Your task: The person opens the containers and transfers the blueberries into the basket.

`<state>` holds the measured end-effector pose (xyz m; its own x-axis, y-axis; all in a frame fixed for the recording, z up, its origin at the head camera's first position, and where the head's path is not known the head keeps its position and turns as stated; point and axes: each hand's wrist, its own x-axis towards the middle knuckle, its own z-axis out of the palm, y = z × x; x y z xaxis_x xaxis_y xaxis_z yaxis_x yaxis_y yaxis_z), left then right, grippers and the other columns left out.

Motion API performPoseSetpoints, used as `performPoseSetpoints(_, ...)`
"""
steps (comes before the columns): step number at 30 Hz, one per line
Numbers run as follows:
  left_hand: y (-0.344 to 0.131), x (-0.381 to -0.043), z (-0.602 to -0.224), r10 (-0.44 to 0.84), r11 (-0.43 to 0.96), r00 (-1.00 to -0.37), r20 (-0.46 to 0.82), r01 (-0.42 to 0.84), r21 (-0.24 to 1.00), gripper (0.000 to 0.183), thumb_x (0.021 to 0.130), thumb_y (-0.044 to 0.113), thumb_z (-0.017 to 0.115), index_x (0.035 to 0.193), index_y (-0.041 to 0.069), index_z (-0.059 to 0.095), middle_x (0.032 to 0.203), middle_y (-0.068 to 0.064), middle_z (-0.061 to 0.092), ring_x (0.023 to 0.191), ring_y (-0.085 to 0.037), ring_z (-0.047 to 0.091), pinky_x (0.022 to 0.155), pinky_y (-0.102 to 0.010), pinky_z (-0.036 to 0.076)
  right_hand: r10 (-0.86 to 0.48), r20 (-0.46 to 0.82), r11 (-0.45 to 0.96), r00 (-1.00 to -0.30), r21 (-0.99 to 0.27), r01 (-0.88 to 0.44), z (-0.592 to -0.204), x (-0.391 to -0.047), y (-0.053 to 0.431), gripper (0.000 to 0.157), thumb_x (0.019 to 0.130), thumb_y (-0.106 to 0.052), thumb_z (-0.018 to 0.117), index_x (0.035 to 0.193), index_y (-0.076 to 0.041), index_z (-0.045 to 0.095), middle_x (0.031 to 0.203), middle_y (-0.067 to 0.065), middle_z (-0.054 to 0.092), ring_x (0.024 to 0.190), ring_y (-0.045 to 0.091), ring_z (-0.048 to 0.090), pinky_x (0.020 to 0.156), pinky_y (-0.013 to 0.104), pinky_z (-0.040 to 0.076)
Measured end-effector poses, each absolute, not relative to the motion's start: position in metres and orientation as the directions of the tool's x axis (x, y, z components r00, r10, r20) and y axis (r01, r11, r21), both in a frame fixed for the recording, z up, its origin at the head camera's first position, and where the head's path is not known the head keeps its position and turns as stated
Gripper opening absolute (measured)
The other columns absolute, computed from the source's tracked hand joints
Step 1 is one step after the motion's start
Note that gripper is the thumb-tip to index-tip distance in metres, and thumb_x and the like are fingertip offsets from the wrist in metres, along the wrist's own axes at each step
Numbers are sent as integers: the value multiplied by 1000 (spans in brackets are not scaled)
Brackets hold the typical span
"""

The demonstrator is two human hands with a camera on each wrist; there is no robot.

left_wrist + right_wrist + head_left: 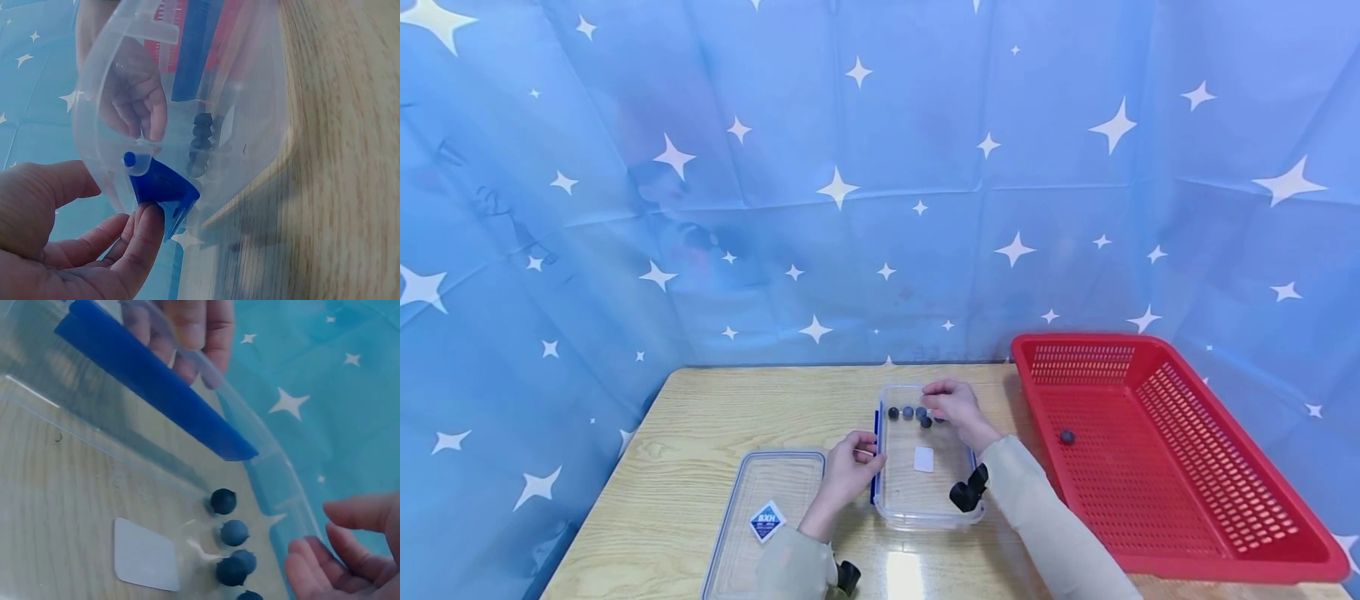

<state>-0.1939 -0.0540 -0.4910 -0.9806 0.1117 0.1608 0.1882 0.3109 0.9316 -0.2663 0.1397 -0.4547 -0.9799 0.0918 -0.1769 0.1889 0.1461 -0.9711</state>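
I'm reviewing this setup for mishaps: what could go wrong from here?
The right hand is close to the blueberries, so a knock might send the round fruit rolling out of line. The left hand touches the blue latch of the clear plastic container; a tug there could tilt or slide it. One blueberry sits apart in the red basket and might be overlooked.

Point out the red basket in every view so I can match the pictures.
Head: the red basket is at the lower right.
Left wrist: the red basket shows partly, top middle, through the clear box.
Right wrist: not in it.
Shared landmark: the clear box, visible in all three.
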Motion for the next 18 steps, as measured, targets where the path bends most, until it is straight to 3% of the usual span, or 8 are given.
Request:
performPoseSetpoints(8, -53, -193, -491, 116, 309, -980, 159, 188, 932, 25, 77, -1, 69, 99, -8, 60, 85, -12, 63, 70, -16, 58, 61, -19, 48, 154, -152, 348, -976, -916, 198, -463, -267, 130, 22, 78, 4, 67, 99, 8, 63, 90, 12, 61, 79, 18, 56, 69, 26, 48)
performPoseSetpoints(18, -54, -193, -490, 116, 303, -980, 163, 191, 934, 25, 77, -2, 69, 99, -8, 60, 85, -12, 63, 70, -16, 58, 61, -19, 47, 154, -111, 565, -982, -805, 180, -469, -269, 126, 15, 73, 3, 72, 87, 3, 66, 84, 9, 59, 79, 22, 54, 66, 29, 46)
